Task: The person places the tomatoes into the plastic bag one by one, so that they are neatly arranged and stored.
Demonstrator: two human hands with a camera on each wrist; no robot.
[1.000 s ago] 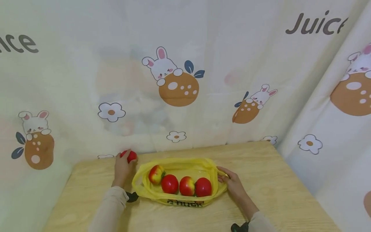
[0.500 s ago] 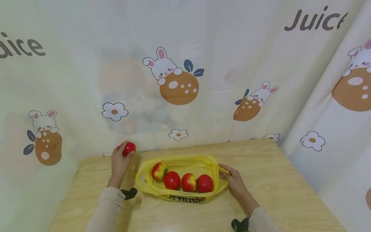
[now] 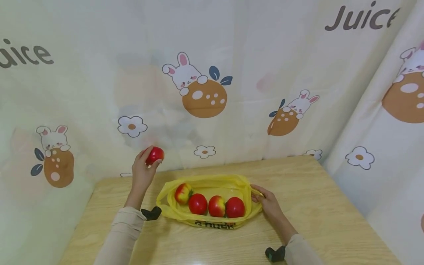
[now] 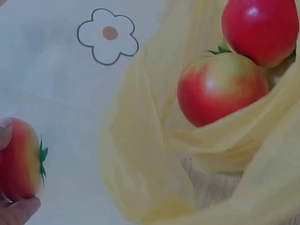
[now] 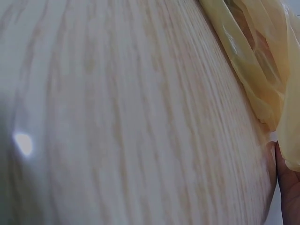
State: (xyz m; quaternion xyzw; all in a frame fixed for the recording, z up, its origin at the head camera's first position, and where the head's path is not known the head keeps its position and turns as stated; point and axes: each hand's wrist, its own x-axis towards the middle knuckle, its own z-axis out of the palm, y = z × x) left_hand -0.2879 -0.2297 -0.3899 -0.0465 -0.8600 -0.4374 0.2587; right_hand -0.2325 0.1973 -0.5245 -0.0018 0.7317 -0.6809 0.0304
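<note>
Between the thumb and fingers of my left hand (image 3: 142, 171) is a red tomato (image 3: 155, 156), held up off the table left of the bag. In the left wrist view the tomato (image 4: 21, 159) shows a yellowish end with green sepals. A yellow plastic bag (image 3: 205, 180) lies with its mouth spread wide, dark lettering on its near side. Several red and red-yellow tomatoes (image 3: 198, 204) sit in a row inside. My right hand (image 3: 269, 206) grips the bag's right end by the handle; some of its fingers are hidden behind the plastic.
The bag rests on a light wooden table (image 3: 318, 206). A pale curtain (image 3: 245, 121) printed with rabbits and flowers hangs along the table's back and sides. Dark wrist-worn devices (image 3: 151, 213) sit at both wrists.
My left hand has lifted the tomato from the table's back left and brought it up and slightly to the right. The right hand stays at the bag's right end.
</note>
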